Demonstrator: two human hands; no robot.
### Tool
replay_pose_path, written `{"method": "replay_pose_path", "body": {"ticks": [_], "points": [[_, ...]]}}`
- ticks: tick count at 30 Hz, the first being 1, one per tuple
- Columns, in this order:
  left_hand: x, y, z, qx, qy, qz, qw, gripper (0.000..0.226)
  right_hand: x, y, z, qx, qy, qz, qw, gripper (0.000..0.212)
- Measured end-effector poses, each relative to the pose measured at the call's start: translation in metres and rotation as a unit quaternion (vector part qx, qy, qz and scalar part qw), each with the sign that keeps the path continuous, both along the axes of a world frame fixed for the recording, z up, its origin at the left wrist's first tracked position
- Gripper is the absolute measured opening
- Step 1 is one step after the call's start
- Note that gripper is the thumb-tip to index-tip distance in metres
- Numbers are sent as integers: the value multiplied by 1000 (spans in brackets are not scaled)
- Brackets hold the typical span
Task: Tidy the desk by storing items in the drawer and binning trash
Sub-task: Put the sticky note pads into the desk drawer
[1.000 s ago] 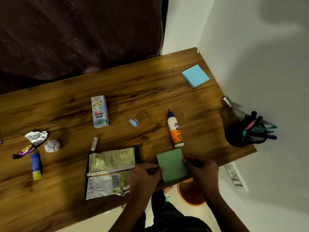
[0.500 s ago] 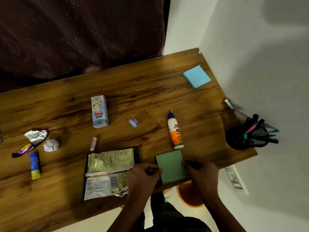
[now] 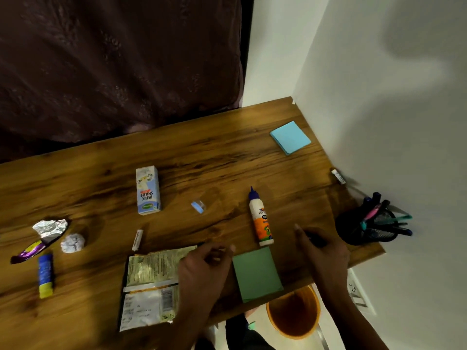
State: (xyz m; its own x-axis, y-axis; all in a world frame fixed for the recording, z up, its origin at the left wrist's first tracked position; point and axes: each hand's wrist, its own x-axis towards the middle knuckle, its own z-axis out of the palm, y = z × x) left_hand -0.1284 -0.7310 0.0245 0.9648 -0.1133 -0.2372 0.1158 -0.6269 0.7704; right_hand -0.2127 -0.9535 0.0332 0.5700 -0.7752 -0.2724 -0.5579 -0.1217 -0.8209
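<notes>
So the bench (image 3: 227,157) looks the same, but both hands let go of the green sticky pad (image 3: 256,274) since half a second ago. It lies flat at the near edge between them. Left hand (image 3: 202,269) fingers loosely curled, right hand (image 3: 323,251) fingers relaxed, both holding nothing.

Both hands, left (image 3: 202,269) and right (image 3: 322,251), hover beside a green notepad (image 3: 256,276) on the desk (image 3: 214,160).

Both hands (image 3: 202,269) (image 3: 321,251) have let go of the green pad (image 3: 256,275).
</notes>
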Motion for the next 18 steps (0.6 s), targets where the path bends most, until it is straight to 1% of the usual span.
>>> {"method": "replay_pose_path", "body": {"ticks": [2, 5, 6, 8, 9, 10, 13, 16, 18], "points": [[16, -15, 8, -31, -12, -13, 999, 9, 11, -13, 5, 41, -17, -17, 999, 27], [46, -50, 19, -76, -36, -28, 996, 9, 37, -33, 13, 135, -81, -47, 986, 31], [58, -63, 21, -86, -46, -27, 995, 9, 50, -39, 16, 178, -105, -70, 976, 30], [83, -95, 20, -90, -56, -33, 994, 6, 77, -54, 19, 277, -147, -137, 940, 28], [97, -111, 17, -86, -56, -42, 994, 4, 91, -62, 20, 311, -159, -160, 923, 29], [109, -127, 16, -78, -53, -52, 994, 7, 103, -68, 20, 335, -169, -170, 911, 30], [146, -171, 13, -67, -50, -69, 994, 22, 135, -86, 19, 371, -191, -162, 894, 30], [179, -207, 10, -29, -55, -126, 990, 34, 162, -100, 18, 390, -175, -158, 890, 14], [197, -227, 4, -7, -62, -152, 986, 40, 175, -109, 14, 405, -166, -160, 885, 19]]}}
